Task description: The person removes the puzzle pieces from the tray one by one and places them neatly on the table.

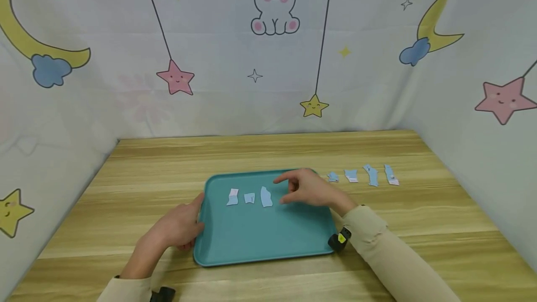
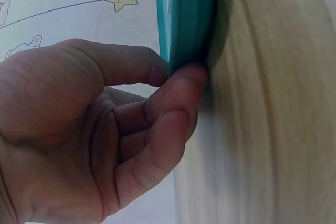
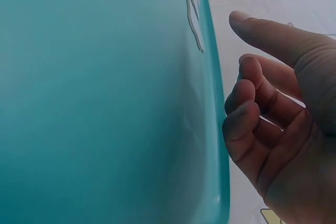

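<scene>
At its left edge, my left hand (image 1: 178, 227) grips a teal rectangular tray (image 1: 264, 241); the left wrist view has the thumb on the rim (image 2: 184, 30) and curled fingers under it. Three flat, irregular pieces lie in a row in the tray: a pink and light-blue one (image 1: 232, 197), a small light-blue one (image 1: 249, 198) and a taller light-blue one (image 1: 266, 197). Over the tray's upper right, my right hand (image 1: 310, 188) holds nothing. Its thumb and index finger are spread apart just right of the tallest piece, while the other fingers bend inward.
Right of the tray, several similar pieces lie in a row on the wooden table (image 1: 419, 246), among them a small blue one (image 1: 333, 177) near the right hand and a long one (image 1: 371, 175). A white cloth with cartoon prints (image 1: 226, 106) encloses the table's back and sides.
</scene>
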Motion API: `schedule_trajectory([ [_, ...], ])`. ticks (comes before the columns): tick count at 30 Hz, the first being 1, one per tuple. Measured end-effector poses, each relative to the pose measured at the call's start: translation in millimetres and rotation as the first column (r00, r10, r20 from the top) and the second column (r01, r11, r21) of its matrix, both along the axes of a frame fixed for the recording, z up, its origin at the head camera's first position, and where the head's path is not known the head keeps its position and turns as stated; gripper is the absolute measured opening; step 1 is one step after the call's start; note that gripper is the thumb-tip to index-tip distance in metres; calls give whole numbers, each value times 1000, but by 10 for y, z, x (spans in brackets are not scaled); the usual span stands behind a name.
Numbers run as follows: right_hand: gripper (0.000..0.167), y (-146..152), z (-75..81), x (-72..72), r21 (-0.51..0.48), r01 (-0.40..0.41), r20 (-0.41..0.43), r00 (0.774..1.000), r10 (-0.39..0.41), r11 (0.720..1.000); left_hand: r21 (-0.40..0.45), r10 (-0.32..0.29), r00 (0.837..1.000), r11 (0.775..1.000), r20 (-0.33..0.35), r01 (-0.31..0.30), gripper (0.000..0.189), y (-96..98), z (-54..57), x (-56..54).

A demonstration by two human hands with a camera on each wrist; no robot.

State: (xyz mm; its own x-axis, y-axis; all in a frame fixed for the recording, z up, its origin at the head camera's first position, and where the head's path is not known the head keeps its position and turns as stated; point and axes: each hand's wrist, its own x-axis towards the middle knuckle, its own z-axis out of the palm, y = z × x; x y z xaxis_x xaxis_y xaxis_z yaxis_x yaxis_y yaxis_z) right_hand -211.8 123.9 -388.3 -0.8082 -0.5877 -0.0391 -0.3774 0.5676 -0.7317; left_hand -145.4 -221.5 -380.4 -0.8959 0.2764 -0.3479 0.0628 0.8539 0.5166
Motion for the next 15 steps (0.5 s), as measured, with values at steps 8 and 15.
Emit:
schedule_trajectory([
  [8, 52, -103, -44, -37, 71, -5, 18, 1000, 4, 997, -2, 5, 1000, 1000, 1, -5, 80, -1, 2, 7],
  [15, 55, -158, -68, -76, 108, -16, 13, 1000, 15, 994, -2, 1, 1000, 1000, -2, -1, 79, 1, -3, 5],
])
